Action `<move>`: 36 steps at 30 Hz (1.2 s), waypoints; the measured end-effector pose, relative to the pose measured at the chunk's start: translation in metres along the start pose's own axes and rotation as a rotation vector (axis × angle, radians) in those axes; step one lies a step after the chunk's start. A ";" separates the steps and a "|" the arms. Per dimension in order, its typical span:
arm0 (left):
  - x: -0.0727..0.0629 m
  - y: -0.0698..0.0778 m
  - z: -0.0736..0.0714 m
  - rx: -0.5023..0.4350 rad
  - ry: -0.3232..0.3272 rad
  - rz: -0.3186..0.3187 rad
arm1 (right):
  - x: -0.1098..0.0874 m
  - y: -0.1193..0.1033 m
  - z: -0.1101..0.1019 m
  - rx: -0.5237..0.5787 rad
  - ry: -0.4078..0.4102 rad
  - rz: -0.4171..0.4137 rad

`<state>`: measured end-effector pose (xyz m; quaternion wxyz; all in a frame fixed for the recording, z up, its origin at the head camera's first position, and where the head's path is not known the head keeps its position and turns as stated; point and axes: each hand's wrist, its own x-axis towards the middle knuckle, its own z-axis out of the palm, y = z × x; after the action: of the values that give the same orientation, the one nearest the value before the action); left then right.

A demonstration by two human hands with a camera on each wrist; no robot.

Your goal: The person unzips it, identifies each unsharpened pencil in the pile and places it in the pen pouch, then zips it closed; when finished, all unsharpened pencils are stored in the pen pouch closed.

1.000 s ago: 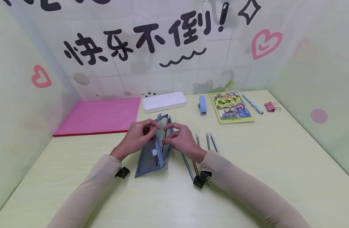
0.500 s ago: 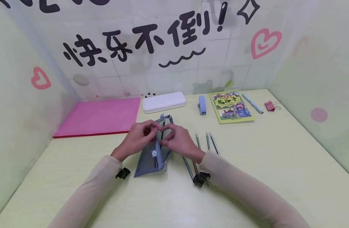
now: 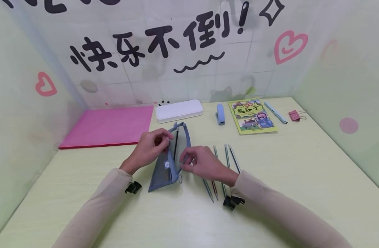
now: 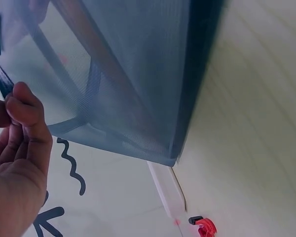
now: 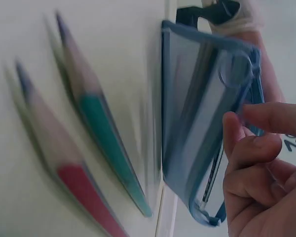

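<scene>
A blue mesh pencil case (image 3: pixel 159 172) stands on the table with its top unzipped and spread. Inside leans a dark pencil (image 3: pixel 176 144), its end near the far rim. My left hand (image 3: pixel 152 146) pinches the case's left rim between thumb and fingers, as the left wrist view also shows. At the right rim my right hand (image 3: pixel 204 163) has its fingers bent, with the rim between fingertips and thumb. Beside and partly under that wrist lie several pencils, among them a red pencil (image 5: pixel 81 185) and a green pencil (image 5: pixel 108 143).
Along the back are a pink folder (image 3: pixel 108 125), a white case (image 3: pixel 179 111), a blue stapler (image 3: pixel 220 114), a yellow book (image 3: pixel 252 116), a light blue pen (image 3: pixel 276 113) and a pink binder clip (image 3: pixel 296 115). A printed curtain hangs behind the table (image 3: pixel 183 220).
My right hand has let go of the dark pencil inside the case and moved right and nearer, to the right rim. The left hand keeps its hold on the left rim.
</scene>
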<state>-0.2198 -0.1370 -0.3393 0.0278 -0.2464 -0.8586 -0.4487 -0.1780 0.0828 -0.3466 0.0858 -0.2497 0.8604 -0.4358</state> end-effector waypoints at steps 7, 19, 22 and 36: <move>0.000 0.000 0.000 0.009 0.062 -0.015 | -0.014 -0.007 0.014 0.013 -0.013 -0.047; -0.001 -0.005 -0.003 0.006 0.111 -0.030 | -0.022 -0.016 0.025 0.032 -0.020 -0.151; -0.001 -0.005 -0.003 0.006 0.109 -0.041 | -0.021 -0.016 0.021 0.019 -0.023 -0.170; -0.077 0.030 0.006 0.311 0.057 0.257 | -0.014 -0.011 0.012 0.203 -0.114 -0.130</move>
<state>-0.1375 -0.1486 -0.3415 0.1468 -0.3337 -0.8780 -0.3103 -0.1579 0.0759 -0.3456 0.1310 -0.3194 0.7877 -0.5102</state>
